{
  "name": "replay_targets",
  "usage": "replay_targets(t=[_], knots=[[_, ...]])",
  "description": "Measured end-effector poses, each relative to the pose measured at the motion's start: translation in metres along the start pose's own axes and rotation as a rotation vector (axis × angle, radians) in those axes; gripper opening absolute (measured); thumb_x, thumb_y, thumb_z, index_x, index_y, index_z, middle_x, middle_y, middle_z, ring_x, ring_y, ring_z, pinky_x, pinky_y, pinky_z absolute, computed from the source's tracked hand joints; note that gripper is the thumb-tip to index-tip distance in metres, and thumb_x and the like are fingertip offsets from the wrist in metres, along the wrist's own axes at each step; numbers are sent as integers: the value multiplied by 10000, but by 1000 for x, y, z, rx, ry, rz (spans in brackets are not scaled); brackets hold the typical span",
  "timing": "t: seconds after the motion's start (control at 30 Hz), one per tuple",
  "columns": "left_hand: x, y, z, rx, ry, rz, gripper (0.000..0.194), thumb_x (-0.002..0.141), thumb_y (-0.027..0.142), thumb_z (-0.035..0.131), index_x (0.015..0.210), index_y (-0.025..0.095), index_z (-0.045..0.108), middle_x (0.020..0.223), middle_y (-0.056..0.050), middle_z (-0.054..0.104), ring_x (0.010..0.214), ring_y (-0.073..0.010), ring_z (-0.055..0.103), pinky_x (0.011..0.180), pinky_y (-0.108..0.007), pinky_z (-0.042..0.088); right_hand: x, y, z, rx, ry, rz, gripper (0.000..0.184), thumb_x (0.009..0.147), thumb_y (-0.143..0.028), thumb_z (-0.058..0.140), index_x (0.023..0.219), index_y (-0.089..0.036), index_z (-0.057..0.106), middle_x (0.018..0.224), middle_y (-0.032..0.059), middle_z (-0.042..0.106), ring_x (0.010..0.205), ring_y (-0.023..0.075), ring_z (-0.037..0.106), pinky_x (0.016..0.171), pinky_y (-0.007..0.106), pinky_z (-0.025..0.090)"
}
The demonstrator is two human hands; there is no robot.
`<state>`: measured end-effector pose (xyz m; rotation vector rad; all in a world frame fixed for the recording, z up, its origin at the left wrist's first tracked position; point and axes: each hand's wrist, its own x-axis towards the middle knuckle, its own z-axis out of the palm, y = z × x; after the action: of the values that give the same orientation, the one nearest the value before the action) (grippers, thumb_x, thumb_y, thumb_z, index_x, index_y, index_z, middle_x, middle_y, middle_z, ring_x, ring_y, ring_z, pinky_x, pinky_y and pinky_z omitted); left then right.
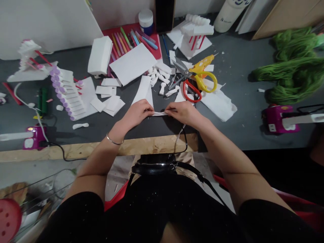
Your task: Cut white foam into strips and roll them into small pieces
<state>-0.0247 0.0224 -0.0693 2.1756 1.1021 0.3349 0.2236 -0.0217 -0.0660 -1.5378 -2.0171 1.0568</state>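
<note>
My left hand (pixel 138 113) and my right hand (pixel 182 113) pinch a thin white foam strip (pixel 159 113) between them, just above the dark table (pixel 222 87). A tapered white foam sheet (pixel 143 89) lies right in front of my left hand's fingers. Beyond my right hand rest scissors with red and yellow handles (pixel 194 79), open-bladed, on white foam offcuts (pixel 219 103). Small white foam pieces (pixel 158 77) are heaped near the scissors. A larger white foam sheet (pixel 133 63) lies further back.
A white foam block (pixel 100 55) and coloured pens on a red board (pixel 134 40) sit at the back. Foam models with red sticks (pixel 194 37) stand nearby. Green yarn (pixel 291 67) lies right. Pink power sockets (pixel 279 118) and cables flank the wooden table edge (pixel 101 150).
</note>
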Motion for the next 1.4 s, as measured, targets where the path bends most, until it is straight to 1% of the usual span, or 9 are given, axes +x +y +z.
replay_targets(t=[0.1,0.2,0.43,0.6,0.73,0.87,1.03,1.17,1.4], knots=[[-3,-2,1,84,-20,2,85,919,279,742,963,235,800,943,-41,739,891,-207,674,787,-309,473,0,4,4,-131,78,-51,129,948,-216,681,937,-194,807,865,57,783,774,186,650,702,286,407],[-6,-6,2,143,-1,22,109,954,301,713,949,241,804,954,-61,753,967,-237,675,789,-321,474,-2,6,8,-225,114,-71,122,953,-213,691,945,-199,812,933,77,791,844,205,676,717,290,424],[-11,-15,7,142,58,80,121,975,286,673,964,244,786,935,-58,751,921,-227,684,791,-332,493,-7,8,11,-450,140,-99,157,992,-295,661,970,-222,798,905,85,773,875,245,655,670,328,403],[-14,-20,7,221,61,168,173,1005,244,604,960,223,770,992,-84,750,925,-226,692,772,-332,505,-9,10,10,-548,132,-269,273,1051,-236,538,985,-175,796,957,139,736,950,274,595,804,374,471],[-17,-23,5,268,58,219,205,1012,230,563,945,221,755,971,-104,744,949,-250,685,774,-347,515,-14,9,7,-650,107,-374,352,1084,-194,437,1020,-144,779,944,150,722,926,273,567,810,375,468],[-19,-26,3,342,17,257,270,1011,201,491,978,208,759,980,-116,740,929,-251,677,735,-342,501,-16,8,3,-740,42,-451,342,1056,-113,448,979,-146,780,965,154,725,919,273,545,799,372,457],[-17,-30,0,399,-46,323,312,1020,216,454,1085,201,759,1020,-123,742,952,-258,683,790,-366,513,-14,8,-3,-795,-32,-502,335,1042,-90,465,1037,-146,795,989,152,731,910,272,534,793,374,456],[-15,-32,-3,452,-93,369,353,1031,203,412,1136,189,749,1053,-137,744,955,-260,684,775,-367,504,-15,10,-7,-808,-73,-520,350,1056,-114,456,1182,-126,782,1019,154,741,925,275,548,782,379,466],[-21,-35,-4,389,-83,334,372,1055,255,396,1211,199,728,1090,-148,741,1008,-266,689,813,-377,524,-24,11,-4,-851,-51,-470,418,1094,-167,373,1252,-144,759,1010,155,723,948,272,567,749,382,458]])
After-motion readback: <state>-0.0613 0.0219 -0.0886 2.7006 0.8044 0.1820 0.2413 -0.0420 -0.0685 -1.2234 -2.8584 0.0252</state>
